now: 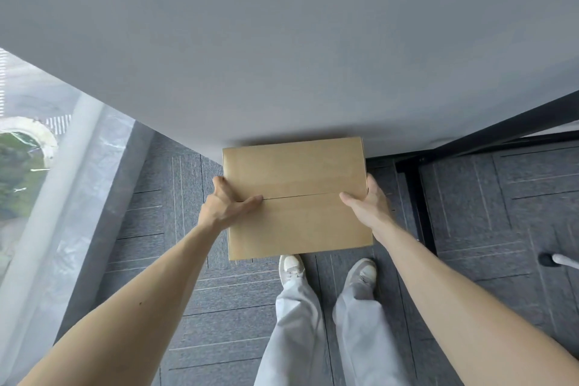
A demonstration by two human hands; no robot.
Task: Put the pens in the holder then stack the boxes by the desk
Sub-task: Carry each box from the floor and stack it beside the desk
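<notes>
A flat brown cardboard box [297,222], its top flaps closed along a centre seam, is held level with its far edge against the foot of the plain grey wall [282,41]. It is gripped at both short sides. The left hand [230,202] is wrapped round the left edge with the thumb laid across the top beside the seam. The right hand [366,200] is closed on the right edge in the same manner, thumb on top and fingers hidden down the side. Whether the box is resting on another box, on the floor, or held clear cannot be told, since everything under it is hidden (no second box is seen anywhere). No pens or holder are in view, so the stacking part of the task is judged to be in hand.

For a good placement, the box should be kept level and lowered squarely, its long edge parallel to the wall. The fingers should be drawn out sideways only once the weight is taken from below.

Out from the wall, white shoes [291,266] and pale trousers [297,323] are seen on dark grey carpet tiles [470,197]. A black metal desk frame [416,197] meets the wall at its right end, and a sheer-curtained window [25,166] lies beyond its left end.
</notes>
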